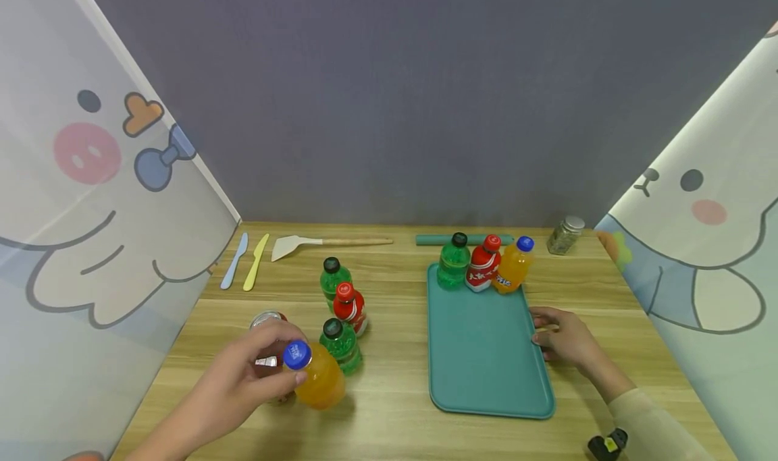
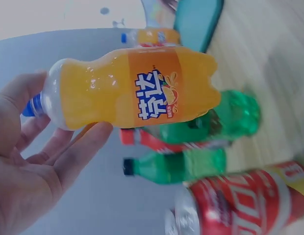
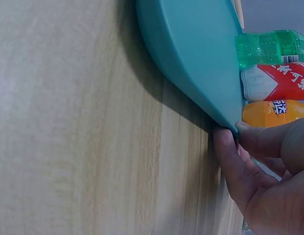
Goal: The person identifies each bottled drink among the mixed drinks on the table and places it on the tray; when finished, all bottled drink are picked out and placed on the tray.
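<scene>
My left hand (image 1: 234, 380) grips an orange soda bottle (image 1: 323, 381) with a blue cap near its neck. In the left wrist view the bottle's label (image 2: 157, 93) faces the camera, its base clear of the other bottles. Beside that hand stand a red can (image 2: 240, 203), two green bottles (image 1: 340, 346) and a red-labelled bottle (image 1: 350, 308); the hand partly hides the can. On the right, my right hand (image 1: 562, 338) pinches the right rim of a teal tray (image 1: 486, 360), thumb on top and fingers beneath. A green, a red-labelled and an orange bottle (image 1: 514, 265) stand along the tray's far edge.
Blue and yellow knives (image 1: 256, 262) and a spatula (image 1: 331, 241) lie at the back left. Behind the tray is a teal rod (image 1: 425, 239). A spice jar (image 1: 565, 235) sits at the back right, a small black object (image 1: 608, 444) at the front right. Walls enclose the table.
</scene>
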The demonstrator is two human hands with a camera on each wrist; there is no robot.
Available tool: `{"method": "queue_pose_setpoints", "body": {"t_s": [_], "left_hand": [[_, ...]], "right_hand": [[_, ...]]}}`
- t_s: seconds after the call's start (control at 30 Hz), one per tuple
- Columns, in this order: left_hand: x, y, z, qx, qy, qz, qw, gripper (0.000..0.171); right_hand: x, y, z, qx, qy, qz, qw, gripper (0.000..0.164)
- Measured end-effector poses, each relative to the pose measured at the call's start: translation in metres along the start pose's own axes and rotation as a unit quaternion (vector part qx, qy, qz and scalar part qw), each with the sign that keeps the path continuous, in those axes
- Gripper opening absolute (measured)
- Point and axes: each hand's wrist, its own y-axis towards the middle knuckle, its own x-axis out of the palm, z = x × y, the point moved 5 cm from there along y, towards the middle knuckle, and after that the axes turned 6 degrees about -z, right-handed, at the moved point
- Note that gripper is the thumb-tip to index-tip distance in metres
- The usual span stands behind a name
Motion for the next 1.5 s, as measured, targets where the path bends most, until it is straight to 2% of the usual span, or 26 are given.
{"method": "queue_pose_setpoints", "body": {"t_s": [0.13, 0.2, 0.3, 0.37, 0.6, 0.73, 0.87, 1.07, 1.27, 1.5], "left_hand": [[0.005, 0.013, 0.013, 0.024, 0.001, 0.004, 0.9997, 0.026], [0.010, 0.022, 0.019, 0.045, -0.019, -0.001, 0.9988, 0.026], [0.020, 0.035, 0.026, 0.058, -0.053, -0.015, 0.9968, 0.025], [0.026, 0.044, 0.030, 0.059, -0.067, -0.021, 0.9958, 0.024], [0.051, 0.085, 0.042, 0.027, -0.078, -0.050, 0.9953, 0.026], [0.070, 0.114, 0.050, 0.022, -0.066, -0.060, 0.9958, 0.029], [0.092, 0.143, 0.056, 0.027, -0.032, -0.075, 0.9963, 0.028], [0.126, 0.182, 0.048, 0.038, 0.012, -0.090, 0.9952, 0.029], [0.160, 0.214, 0.031, 0.009, 0.021, -0.083, 0.9963, 0.036], [0.191, 0.245, 0.021, 0.002, 0.036, -0.072, 0.9967, 0.033]], "right_hand": [[0.000, -0.002, -0.001, 0.001, 0.001, 0.001, 1.000, 0.060], [0.000, -0.002, -0.002, -0.002, -0.003, 0.001, 1.000, 0.060], [0.000, -0.001, -0.002, -0.003, -0.003, 0.004, 1.000, 0.060], [0.000, -0.001, -0.002, -0.007, -0.004, 0.003, 1.000, 0.060], [0.000, 0.000, 0.000, -0.006, -0.002, 0.001, 1.000, 0.060], [-0.001, 0.000, 0.002, -0.007, -0.007, 0.005, 1.000, 0.060], [-0.002, 0.000, 0.002, -0.007, -0.010, 0.006, 1.000, 0.061], [0.001, 0.001, 0.002, -0.008, 0.000, 0.001, 1.000, 0.061], [0.002, 0.002, 0.001, -0.011, -0.001, 0.004, 1.000, 0.061], [0.000, 0.002, 0.002, -0.007, -0.007, 0.008, 1.000, 0.059]]}}
